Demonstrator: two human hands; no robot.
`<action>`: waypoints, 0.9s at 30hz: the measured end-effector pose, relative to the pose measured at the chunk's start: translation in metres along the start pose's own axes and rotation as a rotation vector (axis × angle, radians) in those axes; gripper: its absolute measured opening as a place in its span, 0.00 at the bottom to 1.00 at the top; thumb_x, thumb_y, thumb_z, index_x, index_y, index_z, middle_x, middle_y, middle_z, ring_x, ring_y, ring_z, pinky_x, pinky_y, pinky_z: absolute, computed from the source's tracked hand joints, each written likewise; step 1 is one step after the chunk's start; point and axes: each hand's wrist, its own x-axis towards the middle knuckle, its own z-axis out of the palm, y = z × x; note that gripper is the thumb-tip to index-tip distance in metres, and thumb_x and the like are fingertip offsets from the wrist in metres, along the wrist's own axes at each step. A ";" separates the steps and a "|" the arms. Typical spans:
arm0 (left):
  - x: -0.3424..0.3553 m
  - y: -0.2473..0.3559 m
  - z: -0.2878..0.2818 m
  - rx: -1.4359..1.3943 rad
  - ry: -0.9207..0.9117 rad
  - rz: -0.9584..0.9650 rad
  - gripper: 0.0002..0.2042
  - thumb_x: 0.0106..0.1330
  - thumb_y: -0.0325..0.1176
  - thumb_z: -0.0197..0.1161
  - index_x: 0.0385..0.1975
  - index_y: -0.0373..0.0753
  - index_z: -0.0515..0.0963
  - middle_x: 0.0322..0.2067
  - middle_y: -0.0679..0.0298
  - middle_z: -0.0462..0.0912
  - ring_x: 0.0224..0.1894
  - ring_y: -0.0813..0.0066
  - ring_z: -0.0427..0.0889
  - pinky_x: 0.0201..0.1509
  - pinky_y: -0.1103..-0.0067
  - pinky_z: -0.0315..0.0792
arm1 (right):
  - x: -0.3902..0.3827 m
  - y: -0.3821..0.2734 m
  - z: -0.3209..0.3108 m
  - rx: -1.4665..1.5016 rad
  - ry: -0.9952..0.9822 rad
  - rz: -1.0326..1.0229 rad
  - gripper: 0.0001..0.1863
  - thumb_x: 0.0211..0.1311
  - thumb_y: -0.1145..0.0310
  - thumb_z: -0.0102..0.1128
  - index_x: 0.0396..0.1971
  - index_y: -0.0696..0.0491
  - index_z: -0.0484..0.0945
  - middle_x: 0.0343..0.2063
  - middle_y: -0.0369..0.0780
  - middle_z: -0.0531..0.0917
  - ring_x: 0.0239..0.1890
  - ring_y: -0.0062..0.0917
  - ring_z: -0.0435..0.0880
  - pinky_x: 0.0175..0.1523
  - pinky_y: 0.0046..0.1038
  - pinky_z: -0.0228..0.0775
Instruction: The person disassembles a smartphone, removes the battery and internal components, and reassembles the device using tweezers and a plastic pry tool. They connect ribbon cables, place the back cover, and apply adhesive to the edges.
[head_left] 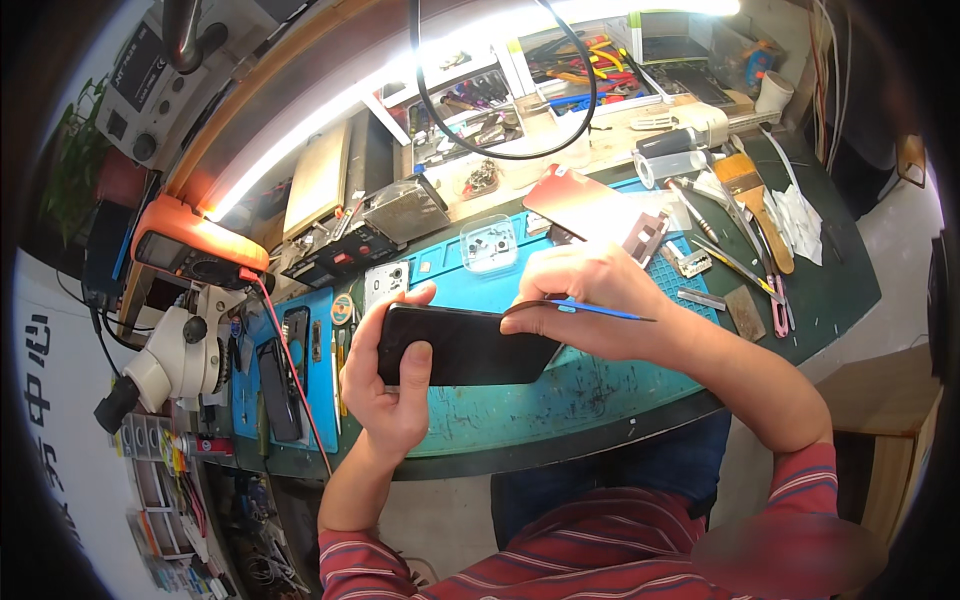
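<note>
My left hand [385, 375] grips a black smartphone [465, 345] by its left end, thumb across its dark face and fingers behind. The phone is held tilted above the blue work mat [590, 400]. At the phone's upper right edge, my right hand [590, 300] pinches a thin dark-and-blue tool [600, 309]. Its blue end points right, over the hand. The tool's dark end curves at the thumb and fingertips; whether it enters the phone's seam cannot be made out.
Behind the hands are a red phone back [580, 205], a clear parts box [489, 243] and a metal box [405, 208]. An orange multimeter [195, 240] with a red lead and a white microscope [170, 360] stand left. Tweezers [740, 270] and a brush [757, 200] lie right.
</note>
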 end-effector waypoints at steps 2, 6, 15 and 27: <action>-0.002 0.000 0.001 -0.043 0.009 -0.040 0.25 0.80 0.31 0.63 0.71 0.26 0.70 0.61 0.45 0.86 0.61 0.64 0.86 0.66 0.71 0.77 | -0.003 0.000 0.002 0.052 0.023 0.022 0.15 0.68 0.56 0.75 0.33 0.53 0.90 0.30 0.42 0.89 0.34 0.38 0.89 0.42 0.36 0.78; -0.003 -0.003 0.001 -0.069 0.024 -0.077 0.26 0.80 0.33 0.63 0.72 0.26 0.70 0.63 0.46 0.85 0.61 0.67 0.85 0.67 0.73 0.76 | -0.008 -0.001 0.002 0.107 0.036 0.090 0.15 0.68 0.54 0.76 0.38 0.52 0.92 0.33 0.40 0.92 0.36 0.31 0.91 0.46 0.33 0.81; -0.006 -0.010 -0.002 -0.122 0.011 -0.046 0.25 0.78 0.25 0.63 0.72 0.26 0.70 0.62 0.43 0.85 0.64 0.62 0.85 0.69 0.70 0.76 | -0.019 -0.004 0.002 0.238 -0.037 0.296 0.16 0.73 0.55 0.72 0.47 0.52 0.92 0.42 0.38 0.95 0.44 0.25 0.92 0.55 0.30 0.82; -0.003 -0.011 -0.003 -0.103 -0.003 0.014 0.23 0.78 0.26 0.63 0.69 0.24 0.71 0.61 0.43 0.86 0.64 0.59 0.86 0.69 0.68 0.76 | -0.014 0.007 0.007 0.114 0.040 -0.034 0.05 0.66 0.73 0.77 0.38 0.57 0.90 0.31 0.39 0.89 0.35 0.28 0.87 0.42 0.30 0.78</action>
